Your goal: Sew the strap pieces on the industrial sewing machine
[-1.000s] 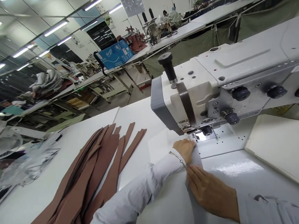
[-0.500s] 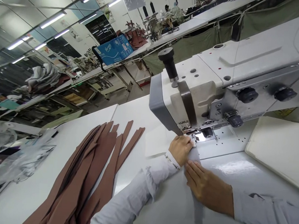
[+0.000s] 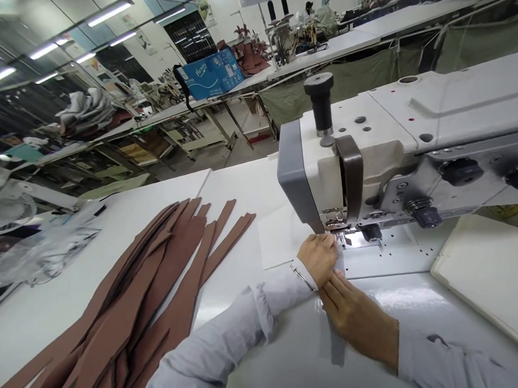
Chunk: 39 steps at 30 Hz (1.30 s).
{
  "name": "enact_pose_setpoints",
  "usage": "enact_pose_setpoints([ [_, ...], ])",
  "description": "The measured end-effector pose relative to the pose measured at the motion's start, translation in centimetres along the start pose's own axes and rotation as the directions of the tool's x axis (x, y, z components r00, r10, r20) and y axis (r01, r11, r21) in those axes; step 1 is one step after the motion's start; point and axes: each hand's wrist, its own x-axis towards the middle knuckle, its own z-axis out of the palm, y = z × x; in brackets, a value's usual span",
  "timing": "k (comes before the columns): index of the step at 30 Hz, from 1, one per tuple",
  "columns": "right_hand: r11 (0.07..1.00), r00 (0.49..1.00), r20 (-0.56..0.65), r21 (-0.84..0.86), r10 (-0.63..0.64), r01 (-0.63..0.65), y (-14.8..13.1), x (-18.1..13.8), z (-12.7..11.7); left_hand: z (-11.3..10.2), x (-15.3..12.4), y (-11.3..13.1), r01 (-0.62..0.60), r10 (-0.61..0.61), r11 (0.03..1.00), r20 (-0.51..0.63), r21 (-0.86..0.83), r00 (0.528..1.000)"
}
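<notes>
A narrow grey fabric strip (image 3: pixel 337 346) runs up the pale table to the presser foot of a white sewing machine (image 3: pixel 372 136). Curled fingers of my left hand (image 3: pixel 319 257) close on the strip's upper end, just in front of the foot. My right hand (image 3: pixel 357 317) lies right behind it, its fingers held together over the strip and touching the left hand; its thumb is hidden. Much of the strip is covered by both hands, and its lower end hangs out below the right hand.
Brown fabric strips (image 3: pixel 149 275) lie in a loose pile on the left of the table. A flat white piece (image 3: pixel 277 242) rests left of the foot, and a cream board (image 3: pixel 491 272) at the right. Farther back stands a blue box (image 3: pixel 209 74) on another table.
The strip has moved up toward the foot, leaving a shorter tail below my hands. My right hand has slid up slightly against the left. The camera view has shifted a little.
</notes>
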Motion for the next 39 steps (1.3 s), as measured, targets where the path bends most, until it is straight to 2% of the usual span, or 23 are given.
enact_pose_setpoints([
  [5, 0.991, 0.994, -0.105, 0.129, 0.043, -0.029, -0.7, -1.3, -0.9, 0.6, 0.1, -0.2, 0.075, -0.076, 0.996, -0.021, -0.048, 0.997],
  [9, 0.987, 0.991, -0.128, 0.161, 0.035, -0.014, -0.2, -1.3, -0.7, 0.7, 0.8, -0.5, 0.11, -0.111, 0.992, -0.001, -0.063, 0.994],
  [18, 0.99, 0.998, -0.059, 0.144, 0.013, -0.005, 1.7, 0.0, 0.4, 1.0, -1.2, 0.4, 0.134, -0.161, 0.957, -0.085, -0.256, 0.983],
  [27, 0.98, 0.997, -0.066, 0.196, 0.035, -0.022, 3.3, 1.0, 1.2, 0.6, 0.8, -0.6, 0.243, -0.237, 0.954, 0.057, -0.177, 0.97],
  [34, 0.975, 0.993, -0.107, 0.219, 0.057, -0.033, 3.3, 0.9, 1.3, 0.9, 0.6, -0.6, 0.241, -0.238, 0.952, 0.038, -0.187, 0.97],
  [39, 0.962, 0.996, -0.081, 0.274, 0.029, -0.005, 1.1, 0.0, 0.2, 0.2, 0.5, 0.3, 0.257, -0.256, 0.948, 0.028, -0.189, 0.966],
])
